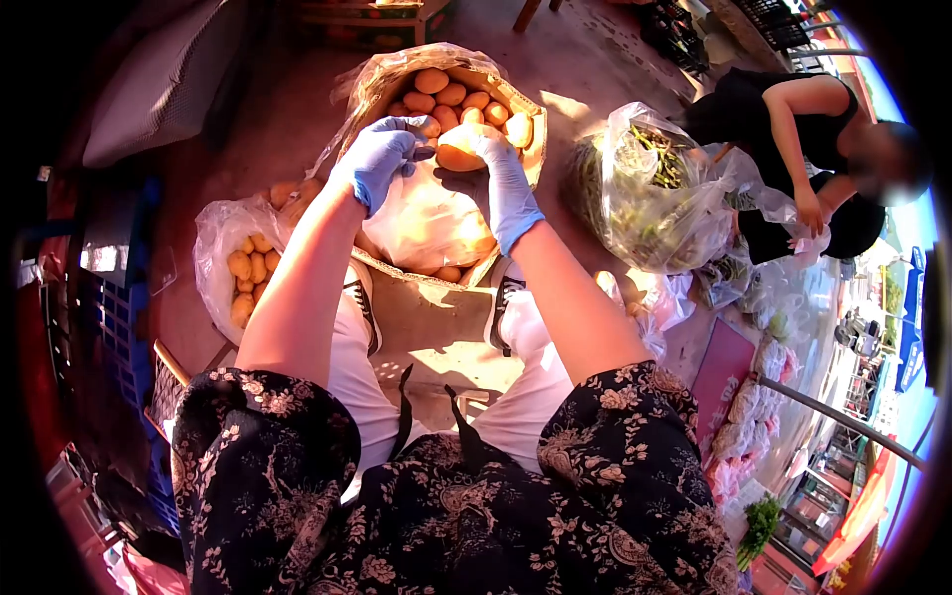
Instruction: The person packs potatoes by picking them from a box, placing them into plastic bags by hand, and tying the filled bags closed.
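Observation:
My right hand (pixel 504 178), in a blue glove, holds a large orange-yellow fruit (pixel 461 148) over an open cardboard box (pixel 537 129). Close by on the left, my left hand (pixel 382 164), also gloved in blue, has its fingers bent towards the fruit; whether they hold anything is hard to make out. Several similar round fruits (pixel 431 81) fill the far part of the box, and clear plastic (pixel 426 213) covers its near part. The box stands between my feet.
A clear bag of yellow fruits (pixel 241 266) lies left of the box. On the right is a large plastic bag of green vegetables (pixel 654 188), with a person in black (pixel 813 129) bending beside it. Blue crates (pixel 121 332) stand at the far left.

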The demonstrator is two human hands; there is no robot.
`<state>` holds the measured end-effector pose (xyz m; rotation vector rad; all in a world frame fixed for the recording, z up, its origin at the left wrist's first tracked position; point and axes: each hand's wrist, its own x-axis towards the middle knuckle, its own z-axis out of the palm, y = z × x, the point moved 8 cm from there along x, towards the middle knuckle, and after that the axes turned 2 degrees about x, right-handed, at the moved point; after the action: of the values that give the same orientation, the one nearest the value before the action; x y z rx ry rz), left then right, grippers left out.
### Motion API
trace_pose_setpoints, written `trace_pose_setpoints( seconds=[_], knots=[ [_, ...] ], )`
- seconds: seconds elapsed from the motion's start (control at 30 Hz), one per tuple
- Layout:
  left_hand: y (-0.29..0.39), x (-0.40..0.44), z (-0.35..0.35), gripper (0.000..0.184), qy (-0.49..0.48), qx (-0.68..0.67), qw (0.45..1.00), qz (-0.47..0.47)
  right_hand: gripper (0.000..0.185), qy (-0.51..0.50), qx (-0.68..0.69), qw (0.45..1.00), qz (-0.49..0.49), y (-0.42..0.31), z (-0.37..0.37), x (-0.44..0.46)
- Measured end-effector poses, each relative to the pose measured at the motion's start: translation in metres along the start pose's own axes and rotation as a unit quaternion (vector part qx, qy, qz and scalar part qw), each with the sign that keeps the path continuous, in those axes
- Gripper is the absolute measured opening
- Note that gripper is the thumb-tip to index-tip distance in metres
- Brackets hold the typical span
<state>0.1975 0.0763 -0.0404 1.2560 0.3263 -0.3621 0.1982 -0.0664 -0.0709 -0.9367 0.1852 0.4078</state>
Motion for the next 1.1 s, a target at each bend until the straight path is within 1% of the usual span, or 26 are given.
trace_pose_setpoints(
  seconds=[0.03, 0.07, 0.1, 0.13, 0.17, 0.2, 0.27, 0.33, 0.37, 0.4, 0.43, 0.47, 0.5, 0.53, 0.57, 0.6, 0.63, 0.67, 0.73, 0.8, 0.83, 0.87, 0.93, 0.97, 1.07, 1.1],
  knots=[
    [0.002, 0.0, -0.01, 0.036, 0.035, 0.007, 0.999, -0.007, 0.05, 0.046, -0.012, 0.999, 0.018, 0.028, -0.019, 0.006],
    [-0.004, 0.007, -0.023, 0.034, 0.044, -0.033, 0.998, -0.024, 0.057, 0.036, -0.096, 0.995, -0.015, 0.056, -0.031, 0.015],
    [-0.011, 0.014, -0.036, 0.034, 0.035, -0.052, 0.998, -0.031, 0.061, 0.046, -0.14, 0.988, 0.039, 0.073, -0.027, 0.001],
    [-0.015, 0.02, -0.041, 0.034, 0.024, -0.072, 0.996, -0.038, 0.061, 0.03, -0.204, 0.977, 0.051, 0.091, -0.03, -0.006],
    [-0.009, 0.014, -0.041, 0.033, 0.044, -0.072, 0.995, -0.044, 0.062, 0.005, -0.25, 0.963, 0.097, 0.111, -0.031, -0.009],
    [-0.01, 0.013, -0.042, 0.032, 0.058, -0.09, 0.993, -0.046, 0.051, 0.039, -0.259, 0.956, 0.131, 0.125, -0.04, -0.013],
    [-0.009, 0.01, -0.039, 0.032, 0.013, -0.077, 0.996, -0.048, 0.033, -0.01, -0.263, 0.93, 0.257, 0.154, -0.057, -0.001],
    [-0.007, 0.004, -0.035, 0.033, 0.01, -0.048, 0.998, -0.046, 0.023, 0.017, -0.086, 0.955, 0.282, 0.131, -0.062, -0.002],
    [-0.01, 0.005, -0.035, 0.034, 0.001, -0.052, 0.997, -0.054, 0.026, 0.005, -0.224, 0.942, 0.25, 0.116, -0.071, 0.018],
    [-0.011, 0.004, -0.035, 0.034, 0.001, -0.068, 0.996, -0.058, 0.029, 0.025, -0.256, 0.942, 0.216, 0.092, -0.074, 0.032],
    [-0.012, 0.003, -0.033, 0.033, 0.003, -0.083, 0.995, -0.062, 0.028, 0.067, -0.406, 0.903, 0.122, 0.06, -0.082, 0.049],
    [-0.013, 0.003, -0.031, 0.033, 0.005, -0.099, 0.993, -0.066, 0.026, 0.041, -0.576, 0.816, -0.029, 0.049, -0.105, 0.082],
    [-0.015, 0.004, -0.028, 0.032, -0.004, -0.134, 0.989, -0.065, 0.022, 0.017, -0.715, 0.693, -0.093, 0.036, -0.108, 0.097],
    [-0.021, 0.009, -0.027, 0.031, -0.009, -0.164, 0.984, -0.065, 0.022, 0.08, -0.747, 0.657, -0.067, 0.014, -0.11, 0.1],
    [-0.023, 0.009, -0.021, 0.028, -0.009, -0.212, 0.974, -0.075, 0.022, 0.049, -0.87, 0.485, -0.069, 0.007, -0.106, 0.111],
    [-0.023, 0.007, -0.012, 0.025, -0.008, -0.259, 0.962, -0.084, 0.023, 0.017, -0.913, 0.399, -0.084, 0.008, -0.113, 0.123],
    [-0.021, 0.003, -0.004, 0.026, -0.003, -0.288, 0.953, -0.092, 0.026, 0.024, -0.931, 0.307, -0.197, 0.008, -0.119, 0.134],
    [-0.026, 0.006, 0.0, 0.026, -0.019, -0.316, 0.942, -0.112, 0.031, 0.008, -0.954, 0.238, -0.184, 0.014, -0.136, 0.154],
    [-0.02, 0.005, 0.01, 0.026, -0.013, -0.317, 0.942, -0.108, 0.031, 0.043, -0.957, 0.206, -0.197, 0.025, -0.173, 0.191],
    [-0.011, 0.003, 0.016, 0.024, -0.001, -0.286, 0.954, -0.092, 0.03, 0.003, -0.945, 0.189, -0.266, 0.028, -0.179, 0.199],
    [-0.011, 0.005, 0.017, 0.024, 0.0, -0.271, 0.957, -0.105, 0.03, 0.0, -0.957, 0.185, -0.223, 0.031, -0.185, 0.21],
    [-0.013, 0.005, 0.018, 0.024, 0.001, -0.256, 0.959, -0.119, 0.028, -0.027, -0.967, 0.218, -0.132, 0.034, -0.185, 0.212],
    [-0.015, 0.007, 0.015, 0.023, 0.009, -0.245, 0.962, -0.121, 0.025, -0.075, -0.956, 0.271, -0.087, 0.028, -0.174, 0.203],
    [-0.016, 0.007, 0.014, 0.023, 0.009, -0.24, 0.963, -0.123, 0.025, -0.109, -0.964, 0.231, -0.07, 0.03, -0.168, 0.199],
    [-0.023, 0.007, 0.014, 0.022, -0.018, -0.247, 0.962, -0.113, 0.037, -0.125, -0.816, 0.563, -0.034, -0.001, -0.15, 0.169],
    [-0.025, 0.005, 0.013, 0.022, -0.027, -0.244, 0.963, -0.113, 0.049, -0.134, -0.698, 0.703, 0.023, -0.011, -0.14, 0.15]
  ],
)
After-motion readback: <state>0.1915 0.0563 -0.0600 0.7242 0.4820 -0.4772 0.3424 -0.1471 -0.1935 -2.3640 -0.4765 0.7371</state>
